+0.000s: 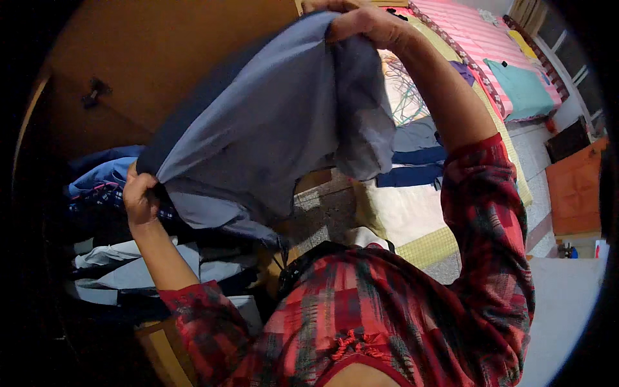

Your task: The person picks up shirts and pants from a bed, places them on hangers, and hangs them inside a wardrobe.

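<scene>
A grey-blue garment (258, 109), with a darker band along its upper edge, hangs stretched between my two hands. My left hand (142, 198) is closed on its lower left corner, beside a stack of clothes. Raised high near the top of the view, my right hand (369, 24) grips the other end, thumb over the cloth. The loose part of the garment droops below and to the right of the stretched edge. Its exact kind is unclear from the folds.
Left lie stacked clothes, blue ones (106, 171) above grey-white ones (138, 267), by a brown wooden panel (161, 58). On the right, folded dark blue and grey clothes (412, 155) lie on a bed with a yellow checked cover (429, 245). Farther back is a pink striped bed (445, 26).
</scene>
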The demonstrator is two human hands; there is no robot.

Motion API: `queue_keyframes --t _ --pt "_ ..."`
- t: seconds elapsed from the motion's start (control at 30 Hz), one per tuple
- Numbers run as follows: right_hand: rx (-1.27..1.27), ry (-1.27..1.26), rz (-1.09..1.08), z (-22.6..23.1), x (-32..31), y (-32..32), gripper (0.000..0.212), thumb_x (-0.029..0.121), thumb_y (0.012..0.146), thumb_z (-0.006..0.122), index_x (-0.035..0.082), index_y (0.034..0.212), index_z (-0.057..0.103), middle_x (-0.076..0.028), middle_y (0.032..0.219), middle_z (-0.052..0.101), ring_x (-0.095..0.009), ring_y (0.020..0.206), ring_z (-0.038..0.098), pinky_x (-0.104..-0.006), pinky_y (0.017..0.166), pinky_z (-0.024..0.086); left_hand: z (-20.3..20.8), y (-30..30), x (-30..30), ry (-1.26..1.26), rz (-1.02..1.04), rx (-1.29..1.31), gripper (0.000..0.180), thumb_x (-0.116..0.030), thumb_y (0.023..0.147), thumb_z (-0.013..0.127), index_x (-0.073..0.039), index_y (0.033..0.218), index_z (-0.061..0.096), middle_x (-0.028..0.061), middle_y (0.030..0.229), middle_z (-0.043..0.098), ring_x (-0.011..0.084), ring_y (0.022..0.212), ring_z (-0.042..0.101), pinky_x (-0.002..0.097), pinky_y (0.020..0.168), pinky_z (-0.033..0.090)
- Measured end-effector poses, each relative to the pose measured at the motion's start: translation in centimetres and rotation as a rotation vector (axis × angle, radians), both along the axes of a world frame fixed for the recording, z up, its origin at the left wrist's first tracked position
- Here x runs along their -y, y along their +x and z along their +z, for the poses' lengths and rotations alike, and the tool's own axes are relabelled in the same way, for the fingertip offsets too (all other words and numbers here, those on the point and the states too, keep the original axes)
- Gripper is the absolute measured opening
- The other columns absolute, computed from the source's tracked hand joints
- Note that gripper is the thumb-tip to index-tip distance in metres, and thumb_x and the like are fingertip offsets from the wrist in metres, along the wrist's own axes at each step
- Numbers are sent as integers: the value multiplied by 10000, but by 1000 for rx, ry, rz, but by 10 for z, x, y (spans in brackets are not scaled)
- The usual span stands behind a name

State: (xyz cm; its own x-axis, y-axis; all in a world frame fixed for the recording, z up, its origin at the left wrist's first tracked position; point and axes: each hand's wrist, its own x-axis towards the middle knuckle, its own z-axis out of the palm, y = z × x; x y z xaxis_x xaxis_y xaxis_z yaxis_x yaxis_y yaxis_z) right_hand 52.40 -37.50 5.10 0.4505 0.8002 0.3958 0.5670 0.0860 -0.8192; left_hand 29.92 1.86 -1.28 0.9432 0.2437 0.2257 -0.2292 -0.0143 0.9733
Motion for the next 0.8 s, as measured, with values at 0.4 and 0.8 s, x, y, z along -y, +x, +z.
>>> queue_keyframes --t 0.4,0.8 --pt "331 -139 -350 13 33 2 211 -76 606 498 -62 809 552 -43 709 553 -125 722 493 -284 655 423 18 36 59 50 -40 86 428 -154 753 542 90 1104 523 134 1019 597 170 880 577 250 810 426" --pt "211 -44 -478 -59 62 5 165 126 752 587 32 881 632 -14 710 607 -95 676 547 -276 647 435 -18 95 93 486 -40 35 349 -288 721 757 -25 623 549 -50 598 458 58 580 412 229 529 343"
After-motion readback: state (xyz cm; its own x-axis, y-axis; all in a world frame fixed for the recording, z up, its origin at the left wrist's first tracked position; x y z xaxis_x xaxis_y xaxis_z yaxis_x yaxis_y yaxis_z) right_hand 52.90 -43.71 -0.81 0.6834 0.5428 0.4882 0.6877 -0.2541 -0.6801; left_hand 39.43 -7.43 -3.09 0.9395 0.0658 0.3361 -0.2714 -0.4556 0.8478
